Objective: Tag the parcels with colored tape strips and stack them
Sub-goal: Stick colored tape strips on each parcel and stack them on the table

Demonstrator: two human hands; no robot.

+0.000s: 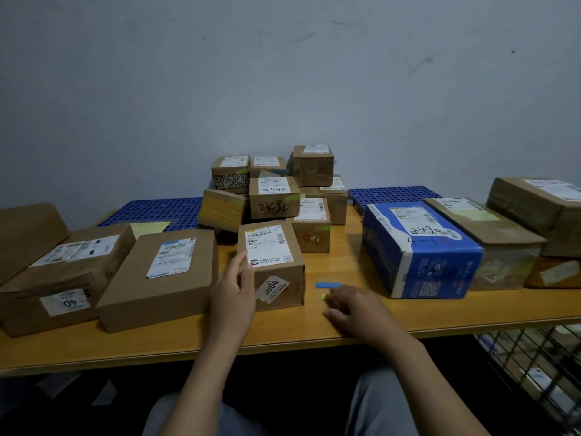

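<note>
A small brown parcel (pixel 273 265) with a white label and a "3004" sticker stands near the table's front. My left hand (pixel 234 289) holds its left side, thumb on the front face and fingers on top. Just right of it my right hand (pixel 353 305) lies on the table with fingers curled over a green tape strip (pixel 324 296), only its end showing. A blue tape strip (pixel 328 284) lies flat just beyond that hand. Behind stands a stack of small parcels (pixel 274 196), some with green tape tags.
Flat brown parcels (pixel 160 275) lie at the left. A blue box (pixel 418 250) and large brown parcels (pixel 490 243) stand at the right. Blue perforated mats (pixel 157 210) lie at the back of the wooden table (pixel 283 336). A wire rack (pixel 540 366) sits low right.
</note>
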